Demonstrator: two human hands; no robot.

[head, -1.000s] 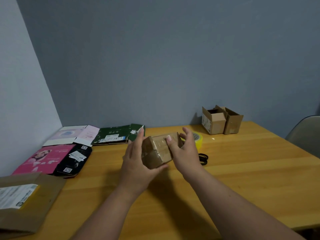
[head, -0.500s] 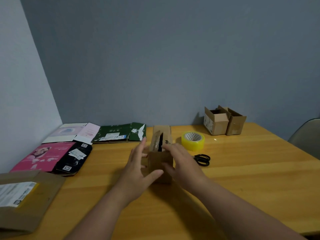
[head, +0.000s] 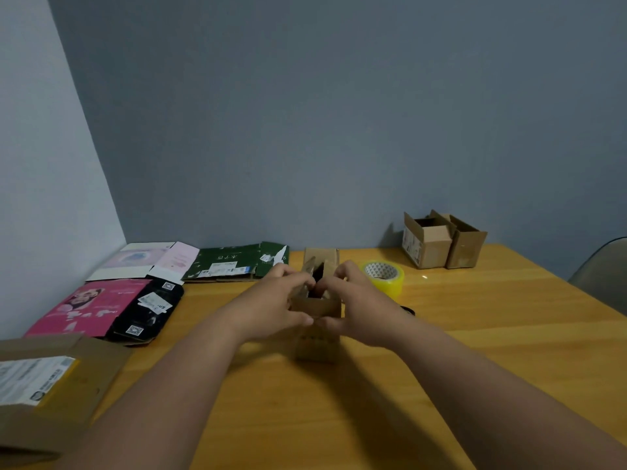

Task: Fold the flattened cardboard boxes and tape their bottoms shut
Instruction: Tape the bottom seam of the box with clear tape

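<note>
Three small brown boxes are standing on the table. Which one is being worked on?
The centre box, gripped between the left hand and right hand. The two other boxes stand untouched, side by side at the far right by the wall.

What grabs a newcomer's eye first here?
Both hands, left hand and right hand, gripping a small brown cardboard box standing mid-table with its top flaps open. Next, the yellow tape roll just right of it. Then the bright flattened cartons fanned at the table's left, especially the pink one.
</note>
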